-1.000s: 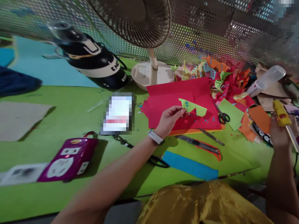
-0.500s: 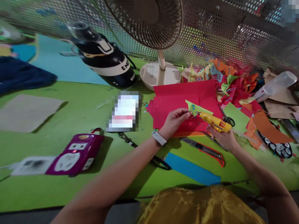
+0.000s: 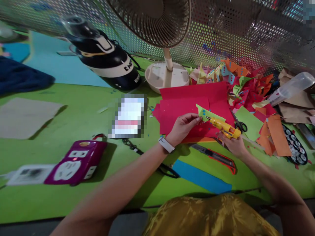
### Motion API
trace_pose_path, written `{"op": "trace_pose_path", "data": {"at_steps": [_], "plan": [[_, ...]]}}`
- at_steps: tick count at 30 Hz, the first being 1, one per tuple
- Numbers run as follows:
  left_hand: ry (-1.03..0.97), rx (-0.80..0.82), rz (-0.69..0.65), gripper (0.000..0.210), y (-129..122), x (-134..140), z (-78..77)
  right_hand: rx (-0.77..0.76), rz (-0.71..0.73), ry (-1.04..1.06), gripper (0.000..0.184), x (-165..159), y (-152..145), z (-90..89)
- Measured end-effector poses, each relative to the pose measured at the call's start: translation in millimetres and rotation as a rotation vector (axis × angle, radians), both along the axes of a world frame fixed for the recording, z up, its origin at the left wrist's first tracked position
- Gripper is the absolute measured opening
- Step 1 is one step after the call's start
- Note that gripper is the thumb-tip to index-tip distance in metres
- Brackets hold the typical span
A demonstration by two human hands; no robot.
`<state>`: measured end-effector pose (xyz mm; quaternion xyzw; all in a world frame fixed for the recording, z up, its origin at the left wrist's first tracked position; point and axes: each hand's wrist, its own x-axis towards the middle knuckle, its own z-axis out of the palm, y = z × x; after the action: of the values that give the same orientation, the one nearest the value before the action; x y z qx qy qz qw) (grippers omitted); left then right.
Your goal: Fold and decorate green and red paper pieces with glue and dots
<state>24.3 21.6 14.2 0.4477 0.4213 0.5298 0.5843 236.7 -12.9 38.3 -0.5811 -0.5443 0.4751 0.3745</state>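
Note:
My left hand (image 3: 185, 126), with a pale watch at the wrist, pinches the edge of a small light green paper piece (image 3: 211, 114) marked with blue dots. In my right hand (image 3: 233, 144) is a yellow hot glue gun (image 3: 225, 127), its nozzle pointing left and close to the green paper beside my left fingertips. Whether the nozzle touches the paper I cannot tell. Beneath both lie red paper sheets (image 3: 182, 113). A box cutter (image 3: 214, 156) with an orange-red edge and a blue paper strip (image 3: 201, 177) lie on the near side.
Black scissors (image 3: 240, 124) lie right of the glue gun. Cut and folded paper pieces (image 3: 242, 83) pile up behind, near a clear bottle (image 3: 292, 88). A fan (image 3: 167, 73) and a dark flask (image 3: 105, 60) stand at the back. Left are a phone (image 3: 129, 116) and a purple power strip (image 3: 76, 162).
The camera view has shifted slightly. An orange paper piece at the right has moved left, uncovering more of a black round tray. Both hands keep nearly the same pose.

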Motion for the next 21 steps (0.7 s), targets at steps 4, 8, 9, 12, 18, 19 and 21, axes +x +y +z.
{"op": "trace_pose_path", "data": {"at_steps": [4, 8, 9, 12, 18, 19, 21], "plan": [[-0.004, 0.003, -0.004, 0.027, -0.2, 0.2, 0.2, -0.041, 0.061, 0.034, 0.031, 0.9, 0.3, -1.7], [0.008, 0.007, 0.002, 0.027, -0.2, 0.3, 0.3, -0.057, 0.051, 0.04, 0.033, -1.1, 0.2, 5.7], [0.013, 0.008, 0.004, 0.027, -0.3, 0.3, 0.4, -0.066, 0.05, 0.029, 0.033, -1.7, 0.2, 8.1], [0.02, 0.0, 0.004, 0.028, -0.7, 0.2, 0.7, -0.08, 0.044, 0.009, 0.032, -3.4, 0.4, 13.3], [0.017, 0.001, 0.004, 0.027, -0.5, 0.6, 0.6, -0.093, 0.034, 0.054, 0.035, -1.7, 1.2, 8.1], [0.017, 0.002, 0.006, 0.027, -0.4, 0.7, 0.3, -0.083, 0.039, 0.051, 0.033, -0.5, 1.2, 6.1], [0.013, 0.0, 0.005, 0.026, -0.3, 0.9, 0.0, -0.05, 0.054, 0.029, 0.029, 2.2, 1.2, 2.7]]}}
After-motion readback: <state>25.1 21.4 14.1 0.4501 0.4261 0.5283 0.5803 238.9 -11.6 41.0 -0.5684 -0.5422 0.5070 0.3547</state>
